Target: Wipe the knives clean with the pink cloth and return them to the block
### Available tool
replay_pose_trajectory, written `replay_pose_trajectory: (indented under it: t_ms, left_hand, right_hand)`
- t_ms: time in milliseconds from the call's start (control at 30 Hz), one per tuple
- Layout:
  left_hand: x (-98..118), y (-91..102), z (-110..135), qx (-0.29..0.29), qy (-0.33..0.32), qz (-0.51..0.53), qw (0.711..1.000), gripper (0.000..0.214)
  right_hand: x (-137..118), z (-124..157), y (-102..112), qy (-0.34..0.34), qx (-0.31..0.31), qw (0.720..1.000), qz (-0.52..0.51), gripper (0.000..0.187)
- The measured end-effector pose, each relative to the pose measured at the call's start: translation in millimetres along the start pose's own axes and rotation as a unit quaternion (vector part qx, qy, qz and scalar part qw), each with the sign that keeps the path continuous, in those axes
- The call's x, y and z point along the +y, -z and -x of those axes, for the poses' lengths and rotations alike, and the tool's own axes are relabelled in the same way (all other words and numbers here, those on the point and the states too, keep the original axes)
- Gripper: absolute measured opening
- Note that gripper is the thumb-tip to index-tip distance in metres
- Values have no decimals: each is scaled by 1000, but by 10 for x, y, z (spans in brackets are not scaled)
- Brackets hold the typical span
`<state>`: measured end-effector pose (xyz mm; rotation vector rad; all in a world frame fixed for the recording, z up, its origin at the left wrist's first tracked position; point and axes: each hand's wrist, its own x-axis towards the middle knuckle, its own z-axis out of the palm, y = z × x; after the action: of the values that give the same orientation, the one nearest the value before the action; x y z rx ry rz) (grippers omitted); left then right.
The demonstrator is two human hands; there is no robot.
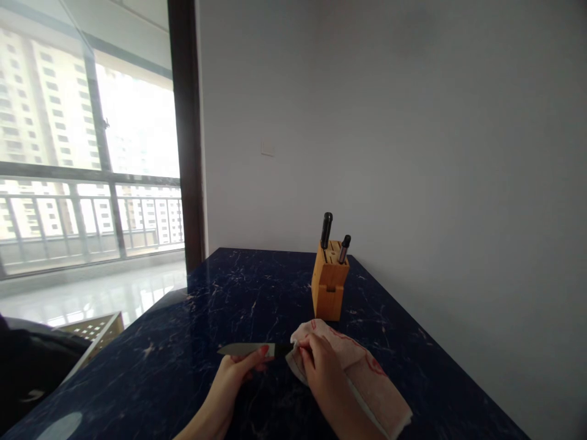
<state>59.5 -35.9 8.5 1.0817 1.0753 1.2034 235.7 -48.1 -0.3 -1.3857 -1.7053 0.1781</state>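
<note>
A kitchen knife [238,349] lies level above the dark table, its blade pointing left. My left hand [238,370] is closed on it near the base of the blade, thumb on the upper side. At the black handle, my right hand [318,360] pinches a pale pink cloth [369,379] with red markings. The cloth touches the end of the handle and covers part of it; the rest drapes to the right under my right forearm. Beyond my hands stands a wooden knife block [328,299] with two black-handled pieces [326,229] in its slots.
The dark blue marbled table [247,287] runs back to a grey wall [389,153]. At the lower left are a perforated chair or stool [98,330] and a black item [36,366]. A large window [92,134] is on the left.
</note>
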Motion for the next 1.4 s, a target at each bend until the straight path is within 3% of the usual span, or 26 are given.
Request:
replay_pose_trajectory:
  t_ms: [433,700,800,933,1067,1200,1300,1400]
  left_hand:
    - [-72,95,-80,17,6,15,1000,35]
    - [5,122,-95,41,-31,-36,998,31]
    - [46,186,-121,81,-58,-39,994,32]
    - [47,269,-181,116,-47,-9,992,37]
    - [24,229,-188,88,-7,98,991,32]
    - [21,131,-133,40,54,167,984,22]
    - [27,104,-103,4,102,202,974,16]
    - [38,112,-82,-51,130,238,961,15]
  right_hand:
    - [283,-72,-46,-6,81,996,26,15]
    - [231,-74,-36,-14,47,997,57,15]
    - [256,-61,-69,4,26,997,73,16]
    - [258,-50,-82,25,16,998,63,17]
    - [168,-29,-24,22,38,999,-25,34]
    - [0,-2,69,-29,-25,985,-169,43]
    - [-149,-4,156,-57,-50,955,-287,34]
    - [-289,-20,235,-78,-66,908,-406,30]
